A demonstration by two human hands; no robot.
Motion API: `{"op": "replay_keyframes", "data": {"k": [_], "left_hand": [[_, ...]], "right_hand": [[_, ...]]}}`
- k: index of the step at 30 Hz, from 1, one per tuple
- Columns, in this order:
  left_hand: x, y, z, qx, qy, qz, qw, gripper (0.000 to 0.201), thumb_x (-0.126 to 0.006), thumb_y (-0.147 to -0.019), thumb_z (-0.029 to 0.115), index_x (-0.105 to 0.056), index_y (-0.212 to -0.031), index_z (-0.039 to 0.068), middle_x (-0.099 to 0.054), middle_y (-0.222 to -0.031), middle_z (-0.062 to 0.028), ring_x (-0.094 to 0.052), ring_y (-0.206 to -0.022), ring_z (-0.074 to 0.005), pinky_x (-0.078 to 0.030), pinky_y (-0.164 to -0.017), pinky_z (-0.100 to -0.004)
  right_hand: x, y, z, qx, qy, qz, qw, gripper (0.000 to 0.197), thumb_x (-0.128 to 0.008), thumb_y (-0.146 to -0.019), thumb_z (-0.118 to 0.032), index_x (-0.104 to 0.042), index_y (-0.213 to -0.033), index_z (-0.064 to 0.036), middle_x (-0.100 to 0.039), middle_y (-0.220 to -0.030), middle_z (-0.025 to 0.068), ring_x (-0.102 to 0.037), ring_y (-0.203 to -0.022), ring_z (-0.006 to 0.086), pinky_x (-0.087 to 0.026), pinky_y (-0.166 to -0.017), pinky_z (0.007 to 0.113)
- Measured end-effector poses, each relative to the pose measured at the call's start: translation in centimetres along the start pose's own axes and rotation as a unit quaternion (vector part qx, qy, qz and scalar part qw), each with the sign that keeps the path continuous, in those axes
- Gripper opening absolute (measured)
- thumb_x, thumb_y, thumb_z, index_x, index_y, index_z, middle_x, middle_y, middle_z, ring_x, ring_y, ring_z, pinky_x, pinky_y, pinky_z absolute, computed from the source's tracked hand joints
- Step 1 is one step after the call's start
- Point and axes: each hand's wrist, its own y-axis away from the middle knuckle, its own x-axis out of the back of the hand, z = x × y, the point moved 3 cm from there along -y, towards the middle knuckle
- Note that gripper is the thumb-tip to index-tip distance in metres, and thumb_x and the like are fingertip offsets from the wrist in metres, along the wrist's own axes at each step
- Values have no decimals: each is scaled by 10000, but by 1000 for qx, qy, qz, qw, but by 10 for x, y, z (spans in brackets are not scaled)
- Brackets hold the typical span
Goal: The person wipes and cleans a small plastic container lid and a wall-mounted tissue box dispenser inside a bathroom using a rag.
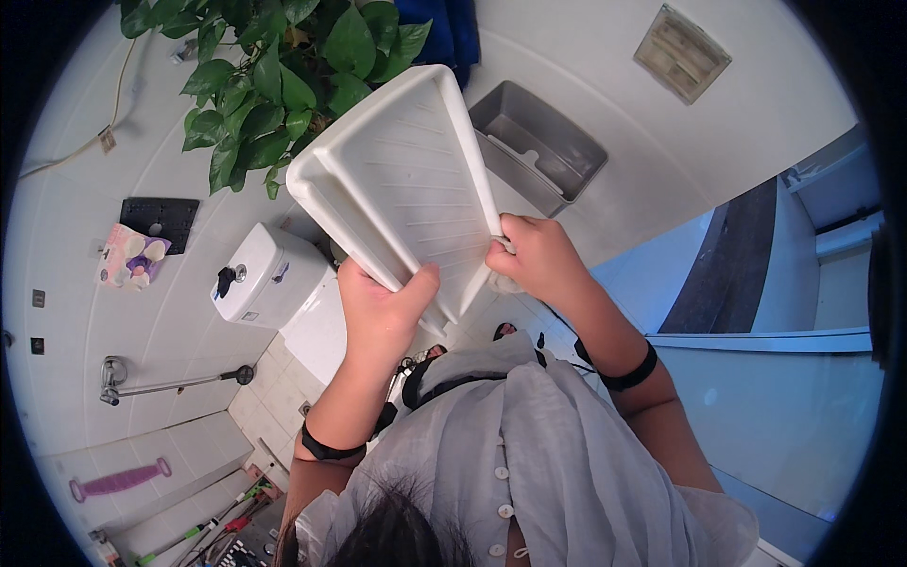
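A white ridged plastic tray (402, 170) with a raised rim and a narrow side channel is held up in front of me, tilted. My left hand (385, 302) grips its near left corner, thumb over the rim. At the tray's right edge, my right hand (540, 253) is closed around a pale crumpled cloth (503, 274), pressed against the rim. Most of the cloth is hidden by the fingers and the tray.
Behind the tray hang a leafy green plant (274, 85) and a grey wall box (543, 142). A white toilet (269, 279) stands to the left. A shower fitting (175, 385) and a purple back strap (120, 480) are on the left wall. A glass partition (775, 416) is at right.
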Motion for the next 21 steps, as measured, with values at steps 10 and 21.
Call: {"op": "replay_keyframes", "data": {"k": [10, 21], "left_hand": [[3, -9, -1, 23, 16, 5, 1000, 236, -626, -741, -27, -586, -972, -51, -626, -882, -69, -605, -787, -142, -484, -707, -280], [16, -16, 2, 23, 101, 46, 994, 333, -591, -744, -79, -541, -1073, -58, -610, -988, -113, -620, -855, -183, -504, -755, -316]], "right_hand": [[13, -2, -5, -83, 6, -2, 997, 233, -620, -880, -201, -618, -816, 23, -576, -632, 147, -557, -530, 227, -440, -517, 353], [26, 1, -11, -108, -213, 54, 970, 328, -608, -927, -317, -623, -892, 8, -605, -681, 64, -526, -624, 112, -436, -603, 282]]}}
